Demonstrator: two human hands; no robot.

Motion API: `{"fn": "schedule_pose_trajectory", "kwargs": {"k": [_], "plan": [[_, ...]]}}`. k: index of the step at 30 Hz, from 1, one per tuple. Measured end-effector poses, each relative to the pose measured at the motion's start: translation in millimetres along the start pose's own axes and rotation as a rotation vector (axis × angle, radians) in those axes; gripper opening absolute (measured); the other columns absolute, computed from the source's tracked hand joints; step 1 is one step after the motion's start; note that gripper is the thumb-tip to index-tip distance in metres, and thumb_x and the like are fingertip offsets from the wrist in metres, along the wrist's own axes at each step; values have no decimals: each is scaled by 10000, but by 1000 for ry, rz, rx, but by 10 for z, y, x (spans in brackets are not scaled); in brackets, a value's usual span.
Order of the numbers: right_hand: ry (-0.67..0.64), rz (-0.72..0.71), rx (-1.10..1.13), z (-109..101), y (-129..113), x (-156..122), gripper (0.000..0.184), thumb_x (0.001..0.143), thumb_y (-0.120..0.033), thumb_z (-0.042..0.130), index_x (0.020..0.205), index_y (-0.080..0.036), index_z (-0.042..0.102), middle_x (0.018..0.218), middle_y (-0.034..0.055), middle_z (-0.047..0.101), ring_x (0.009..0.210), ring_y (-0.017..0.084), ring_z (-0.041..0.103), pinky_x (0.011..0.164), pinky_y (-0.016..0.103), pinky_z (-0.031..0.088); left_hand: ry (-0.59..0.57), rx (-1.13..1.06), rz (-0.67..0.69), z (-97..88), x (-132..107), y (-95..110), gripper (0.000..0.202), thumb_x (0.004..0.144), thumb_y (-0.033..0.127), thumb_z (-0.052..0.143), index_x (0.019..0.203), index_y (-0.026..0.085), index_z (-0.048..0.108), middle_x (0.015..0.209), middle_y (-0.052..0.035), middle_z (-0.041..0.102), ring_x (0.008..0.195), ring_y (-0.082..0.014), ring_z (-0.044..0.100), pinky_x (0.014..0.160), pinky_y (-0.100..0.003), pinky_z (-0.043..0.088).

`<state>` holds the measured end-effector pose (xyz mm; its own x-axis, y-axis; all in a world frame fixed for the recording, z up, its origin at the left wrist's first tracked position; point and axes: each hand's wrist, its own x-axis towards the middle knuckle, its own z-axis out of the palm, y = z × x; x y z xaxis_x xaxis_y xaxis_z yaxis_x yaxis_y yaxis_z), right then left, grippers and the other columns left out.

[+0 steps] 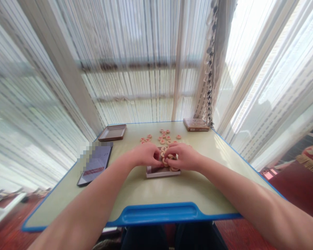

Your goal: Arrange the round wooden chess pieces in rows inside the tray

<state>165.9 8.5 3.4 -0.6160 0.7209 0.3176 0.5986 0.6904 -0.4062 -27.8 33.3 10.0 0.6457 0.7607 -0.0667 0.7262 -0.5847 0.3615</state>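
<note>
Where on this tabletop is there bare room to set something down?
The tabletop is bare between the flat box and the right forearm, and between the white-rimmed tray and the blue trough. A smaller patch separates the brown-rimmed tray from the loose pieces. Mid-table is crowded: left hand, right hand, pieces.

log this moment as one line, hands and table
left hand: over shallow box, grip unclear | right hand: at round pieces in box, grip unclear | table: loose pieces beyond box, tablet at left
</note>
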Motion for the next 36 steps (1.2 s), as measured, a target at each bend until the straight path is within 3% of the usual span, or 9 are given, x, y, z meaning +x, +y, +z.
{"fn": "schedule_pose_trajectory", "kwargs": {"k": [8,11,14,17,23,29,32,36], "plan": [[198,43,55,-29,158,38,167,749,-219,541,857,-175,661,692,0,525,643,110,479,636,240,378,-43,-173,-19,-90,-32,-44,161,611,269,557,697,175,655,653,17,632,598,-114,538,532,-205,378],[318,129,12,-16,265,57,221,763,-251,534,941,-188,649,798,26,526,703,132,503,686,270,407,92,-257,-75,-114,-9,-128,182,647,243,502,725,162,645,676,-1,640,639,-131,557,551,-215,397],[379,177,-47,-8,367,76,282,783,-307,525,1024,-205,630,914,56,511,829,174,520,787,323,417,311,-156,-209,-91,35,-222,189,673,260,497,744,159,640,723,-24,652,659,-148,564,575,-243,409],[368,179,-77,-26,424,81,317,824,-370,476,1041,-201,635,931,74,523,907,205,512,860,364,398,447,11,-274,-34,82,-279,207,709,283,493,791,171,646,783,-40,662,706,-169,563,637,-275,421],[356,208,-84,-32,446,113,370,872,-399,395,1103,-217,620,1028,81,567,1020,212,488,923,369,368,633,21,-218,61,154,-269,284,762,243,456,982,161,617,981,-54,643,919,-182,544,834,-286,421],[156,157,-219,35,562,383,345,863,-345,420,1098,-203,629,1097,94,597,1023,224,511,942,377,355,774,146,-161,65,165,-366,337,811,192,370,1036,124,613,1049,-89,627,1032,-213,510,949,-342,378],[108,196,-242,11,688,625,314,845,-304,442,1063,-202,644,1098,93,603,1032,225,518,924,365,376,787,103,-244,69,195,-509,384,777,114,339,1041,118,617,1058,-90,635,1032,-202,531,954,-332,385],[52,324,-238,-30,914,1012,315,823,-309,467,1078,-230,634,1099,78,619,998,231,555,849,350,426,687,-28,-304,92,271,-675,405,757,106,334,1041,126,622,1084,-85,635,1029,-205,552,940,-339,404]]}}
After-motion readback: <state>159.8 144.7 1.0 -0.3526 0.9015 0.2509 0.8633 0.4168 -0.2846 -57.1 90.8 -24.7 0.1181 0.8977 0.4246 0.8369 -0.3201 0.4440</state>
